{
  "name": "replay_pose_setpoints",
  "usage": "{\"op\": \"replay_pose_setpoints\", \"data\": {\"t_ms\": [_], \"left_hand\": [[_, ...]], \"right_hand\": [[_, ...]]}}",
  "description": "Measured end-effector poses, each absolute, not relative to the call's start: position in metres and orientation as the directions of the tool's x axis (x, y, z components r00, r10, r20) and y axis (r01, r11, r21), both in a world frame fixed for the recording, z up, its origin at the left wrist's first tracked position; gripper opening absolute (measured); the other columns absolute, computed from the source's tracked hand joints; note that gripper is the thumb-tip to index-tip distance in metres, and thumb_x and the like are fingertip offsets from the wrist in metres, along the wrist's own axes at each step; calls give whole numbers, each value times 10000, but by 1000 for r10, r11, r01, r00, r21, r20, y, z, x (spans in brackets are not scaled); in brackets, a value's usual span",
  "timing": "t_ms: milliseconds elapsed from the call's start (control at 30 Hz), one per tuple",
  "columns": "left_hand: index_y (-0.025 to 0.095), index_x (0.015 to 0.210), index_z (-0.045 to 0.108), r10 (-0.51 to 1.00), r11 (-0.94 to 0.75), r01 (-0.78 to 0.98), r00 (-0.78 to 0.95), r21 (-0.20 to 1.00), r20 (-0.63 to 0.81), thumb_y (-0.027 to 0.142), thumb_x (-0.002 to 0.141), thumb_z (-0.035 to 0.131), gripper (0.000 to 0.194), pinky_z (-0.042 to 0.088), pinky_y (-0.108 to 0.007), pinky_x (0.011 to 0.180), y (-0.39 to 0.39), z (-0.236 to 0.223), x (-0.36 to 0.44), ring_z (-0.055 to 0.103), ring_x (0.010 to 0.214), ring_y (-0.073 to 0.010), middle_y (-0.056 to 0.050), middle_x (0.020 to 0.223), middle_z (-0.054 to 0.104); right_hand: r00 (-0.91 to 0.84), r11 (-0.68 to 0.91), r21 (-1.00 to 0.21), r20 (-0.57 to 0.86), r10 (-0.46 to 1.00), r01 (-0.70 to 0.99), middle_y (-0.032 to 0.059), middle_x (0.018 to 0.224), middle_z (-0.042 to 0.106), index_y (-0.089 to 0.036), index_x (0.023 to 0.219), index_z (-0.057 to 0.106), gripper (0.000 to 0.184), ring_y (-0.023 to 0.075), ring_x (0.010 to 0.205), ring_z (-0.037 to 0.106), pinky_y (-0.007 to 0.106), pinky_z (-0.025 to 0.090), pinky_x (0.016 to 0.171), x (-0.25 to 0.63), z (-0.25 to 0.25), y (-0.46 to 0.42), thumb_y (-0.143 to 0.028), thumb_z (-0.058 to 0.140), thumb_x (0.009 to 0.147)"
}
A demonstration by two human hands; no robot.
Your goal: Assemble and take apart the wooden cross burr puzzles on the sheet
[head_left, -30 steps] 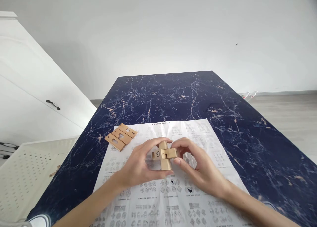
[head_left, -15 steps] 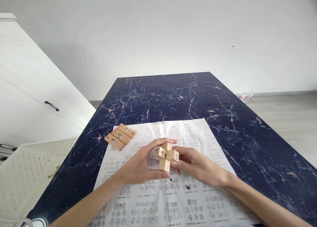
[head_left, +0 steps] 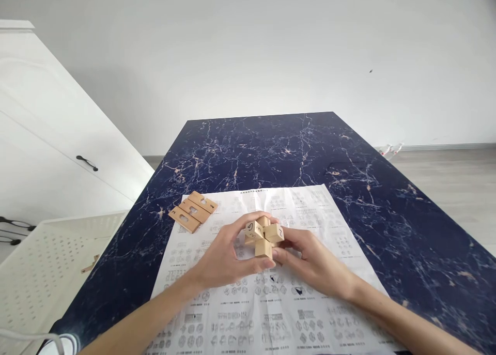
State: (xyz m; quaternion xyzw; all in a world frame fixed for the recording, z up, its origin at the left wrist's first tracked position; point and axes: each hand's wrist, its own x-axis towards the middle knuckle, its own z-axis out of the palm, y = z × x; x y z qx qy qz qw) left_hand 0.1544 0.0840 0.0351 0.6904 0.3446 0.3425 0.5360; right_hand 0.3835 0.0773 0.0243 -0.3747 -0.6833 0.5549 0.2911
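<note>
Between my two hands is a wooden burr puzzle (head_left: 263, 248), made of interlocking pale blocks with handwritten numbers on their ends. My left hand (head_left: 227, 254) grips it from the left, fingers over the far block and thumb against the near one. On the right side, my right hand (head_left: 310, 257) is closed on the puzzle with thumb and fingers; some fingertips are hidden behind the blocks. The puzzle is held above a creased paper sheet (head_left: 236, 329) printed with small diagrams. Flat wooden pieces (head_left: 194, 211) with cut-outs and numbers lie side by side at the sheet's far left corner.
A dark blue marble-patterned table (head_left: 256, 148) carries the sheet. To the left are a white perforated basket (head_left: 46, 262) with a wooden piece (head_left: 91, 263) in it and a white cabinet (head_left: 50, 117). A pale wall (head_left: 248, 50) stands beyond.
The puzzle has turned and tilted between my hands, so its numbered block ends now face more upward. My right hand has changed its finger placement on it. The flat pieces have stayed in place.
</note>
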Motion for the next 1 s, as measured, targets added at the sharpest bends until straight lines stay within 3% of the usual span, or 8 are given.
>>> {"op": "replay_pose_setpoints", "data": {"t_ms": [200, 300, 367, 467, 567, 767, 900, 1000], "left_hand": [[319, 1459, 614, 808, -217, 41, 568, 975, 156, 378, 866, 904, 663, 541, -502, 1121, 82, 36, 156, 679, 1303, -311, -88, 1415, 701], [312, 1458, 621, 792, -185, -6, 591, 983, 153, 391, 865, 904, 662, 582, -498, 1073, 82, 36, 156, 708, 1266, -322, -107, 1452, 680], [320, 1483, 598, 761, -113, -65, 636, 992, 128, 404, 882, 890, 674, 623, -486, 1006, 81, 37, 156, 774, 1139, -301, -117, 1463, 671], [310, 1521, 556, 687, 36, -142, 723, 989, 79, 459, 915, 854, 691, 661, -462, 909, 81, 38, 155, 825, 899, -247, -124, 1342, 730], [269, 1531, 545, 672, 63, -155, 737, 986, 73, 561, 936, 799, 709, 651, -484, 928, 81, 38, 154, 820, 842, -241, -129, 1225, 772], [261, 1466, 615, 711, -42, -74, 698, 996, 82, 619, 925, 781, 670, 589, -534, 1046, 83, 42, 154, 752, 1187, -354, -130, 1265, 756], [265, 1440, 627, 712, -71, -48, 697, 996, 85, 647, 932, 756, 649, 567, -560, 1072, 82, 42, 155, 737, 1223, -370, -103, 1113, 787], [252, 1446, 617, 724, -90, -27, 685, 996, 84, 651, 935, 750, 662, 575, -550, 1058, 82, 41, 154, 740, 1214, -372, -109, 1117, 787]], "right_hand": [[-610, 162, -971, 20, 792, 178, 11, 847, 584, -197, 886, 574, 266, 155, 741, 476, 308, 396, 680, 385, 24, 73, -367, 540, 1089], [-699, 61, -994, -22, 715, 94, 4, 840, 566, -191, 913, 588, 318, 148, 738, 485, 302, 409, 681, 389, 25, 76, -445, 552, 1101], [-770, -28, -999, -29, 637, 15, 18, 867, 601, -180, 972, 619, 341, 153, 767, 543, 310, 456, 722, 391, 25, 79, -479, 536, 1116], [-827, -100, -992, 11, 562, -82, 39, 893, 642, -165, 1003, 654, 354, 162, 816, 602, 329, 507, 787, 393, 24, 82, -479, 542, 1123], [-842, -137, -981, 45, 538, -139, 39, 890, 651, -156, 1020, 697, 370, 153, 805, 606, 330, 521, 790, 393, 25, 83, -488, 565, 1114], [-806, -171, -981, -24, 591, -96, 4, 823, 630, -176, 915, 725, 420, 125, 703, 563, 301, 482, 713, 389, 30, 83, -570, 660, 1045], [-790, -188, -980, -70, 609, -59, 9, 799, 654, -178, 891, 742, 497, 138, 673, 580, 323, 499, 705, 387, 29, 81, -666, 696, 978], [-780, -193, -980, -78, 621, -56, 5, 773, 659, -186, 884, 756, 506, 147, 674, 599, 341, 534, 728, 387, 28, 81, -685, 710, 957]]}}
